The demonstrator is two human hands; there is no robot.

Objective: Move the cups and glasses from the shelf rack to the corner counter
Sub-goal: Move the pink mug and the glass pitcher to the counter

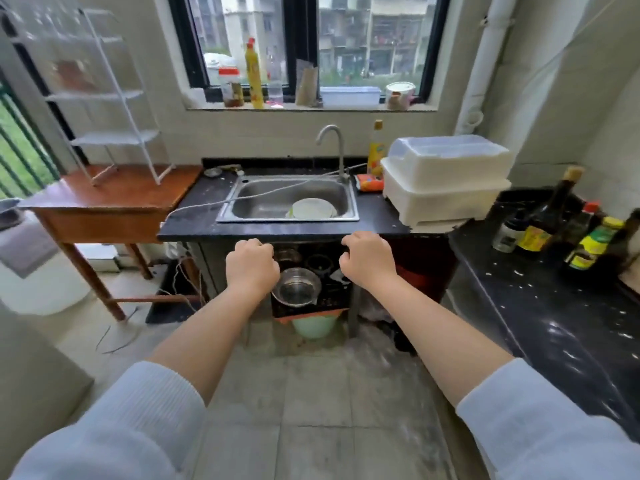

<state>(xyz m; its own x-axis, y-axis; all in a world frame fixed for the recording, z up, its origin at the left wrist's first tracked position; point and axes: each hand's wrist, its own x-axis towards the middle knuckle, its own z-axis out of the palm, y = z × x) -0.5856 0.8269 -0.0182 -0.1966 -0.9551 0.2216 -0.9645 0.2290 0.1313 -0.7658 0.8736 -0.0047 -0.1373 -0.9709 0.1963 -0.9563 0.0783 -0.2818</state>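
Observation:
The white tiered shelf rack point(104, 95) stands on a wooden table point(114, 199) at the left. Blurred clear glasses point(41, 20) show on its top tier, and a brownish object point(74, 76) sits on the tier below. The black stone counter point(540, 317) runs around the right corner. My left hand point(251, 268) and my right hand point(369, 259) are stretched forward side by side just below the counter's front edge. Both have their fingers curled in, and I see nothing held in either. Both are far from the rack.
A steel sink point(291, 199) with plates in it sits in the counter, and a white dish box point(446, 178) is to its right. Sauce bottles point(554, 223) crowd the right counter. A glass bowl point(296, 287) and pots sit under the counter. More bottles line the windowsill.

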